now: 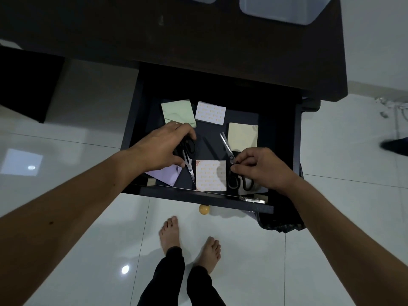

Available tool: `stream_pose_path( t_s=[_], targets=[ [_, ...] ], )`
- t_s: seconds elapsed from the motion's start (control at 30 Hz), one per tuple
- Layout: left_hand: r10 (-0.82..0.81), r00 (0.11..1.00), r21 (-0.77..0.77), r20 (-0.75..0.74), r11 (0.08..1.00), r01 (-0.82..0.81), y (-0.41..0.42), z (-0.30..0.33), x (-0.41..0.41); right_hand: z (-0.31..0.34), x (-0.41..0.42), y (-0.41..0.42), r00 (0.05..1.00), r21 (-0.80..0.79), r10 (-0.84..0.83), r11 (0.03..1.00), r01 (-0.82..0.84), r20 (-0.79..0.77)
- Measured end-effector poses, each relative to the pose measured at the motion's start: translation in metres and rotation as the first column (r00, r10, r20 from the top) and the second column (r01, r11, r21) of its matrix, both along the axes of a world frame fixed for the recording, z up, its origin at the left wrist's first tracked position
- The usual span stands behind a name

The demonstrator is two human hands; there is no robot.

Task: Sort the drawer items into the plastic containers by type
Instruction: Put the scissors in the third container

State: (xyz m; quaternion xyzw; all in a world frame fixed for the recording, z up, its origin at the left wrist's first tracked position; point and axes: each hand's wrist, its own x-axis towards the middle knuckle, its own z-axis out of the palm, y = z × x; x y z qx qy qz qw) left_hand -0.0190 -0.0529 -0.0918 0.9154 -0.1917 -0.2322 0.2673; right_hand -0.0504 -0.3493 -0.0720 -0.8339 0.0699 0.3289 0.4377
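Note:
The dark drawer (198, 196) stands pulled out below the desk. Inside lie a green note pad (177, 112), two white patterned pads (210, 113) (207, 175), a beige pad (242, 136) and a lilac sheet (166, 175). My left hand (162, 149) covers the black handles of one pair of scissors (190, 168), whose blades point toward the drawer front. My right hand (260, 167) pinches the second pair of scissors (227, 143) near its pivot, blades pointing away from me. Two clear plastic containers (284, 9) sit on the desk top.
A round yellow knob (204, 209) sticks out of the drawer front. A small metal piece (254, 199) lies at the drawer's front right corner. A black-lined bin (280, 225) stands under the right side. My bare feet (189, 241) are on the glossy white tiles.

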Motion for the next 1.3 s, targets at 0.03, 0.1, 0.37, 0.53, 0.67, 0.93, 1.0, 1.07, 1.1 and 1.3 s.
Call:
stream_pose_path(
  t_s=[0.03, 0.1, 0.37, 0.53, 0.67, 0.93, 1.0, 1.07, 1.1, 1.3],
  targets=[
    [0.029, 0.999, -0.029, -0.037, 0.999, -0.03, 0.001, -0.001, 0.0, 0.0, -0.001, 0.0, 1.0, 0.012, -0.009, 1.0, 0.009, 0.009],
    [0.068, 0.994, -0.079, -0.087, 0.994, -0.075, 0.001, -0.001, 0.0, 0.001, -0.001, 0.0, 0.999, 0.043, -0.033, 0.999, 0.032, 0.024],
    [0.075, 0.972, -0.223, -0.223, 0.967, -0.126, 0.001, 0.006, 0.002, 0.015, -0.005, 0.002, 0.989, 0.304, -0.143, 0.941, 0.147, -0.036],
    [0.09, 0.954, -0.289, -0.285, 0.941, -0.175, 0.005, 0.017, 0.006, 0.029, -0.007, 0.001, 0.961, 0.419, -0.25, 0.864, 0.278, -0.121],
    [0.143, 0.905, -0.387, -0.401, 0.869, -0.309, 0.011, 0.029, 0.014, 0.044, -0.001, 0.0, 0.959, 0.439, -0.275, 0.855, 0.278, -0.071],
    [0.291, 0.8, -0.579, -0.525, 0.566, -0.586, 0.046, 0.087, 0.029, 0.1, 0.035, 0.029, 0.936, 0.493, -0.349, 0.82, 0.289, 0.032],
    [0.334, 0.78, -0.601, -0.529, 0.501, -0.622, 0.059, 0.107, 0.039, 0.117, 0.05, 0.037, 0.932, 0.52, -0.359, 0.806, 0.283, 0.049],
    [0.386, 0.758, -0.618, -0.526, 0.438, -0.653, 0.068, 0.129, 0.053, 0.138, 0.067, 0.045, 0.926, 0.548, -0.373, 0.788, 0.279, 0.064],
    [0.411, 0.747, -0.628, -0.523, 0.407, -0.663, 0.071, 0.139, 0.063, 0.15, 0.078, 0.049, 0.919, 0.561, -0.388, 0.777, 0.286, 0.07],
    [0.436, 0.732, -0.688, -0.524, 0.291, -0.665, 0.065, 0.192, 0.134, 0.208, 0.147, 0.055, 0.857, 0.608, -0.497, 0.725, 0.325, 0.134]
  ],
)
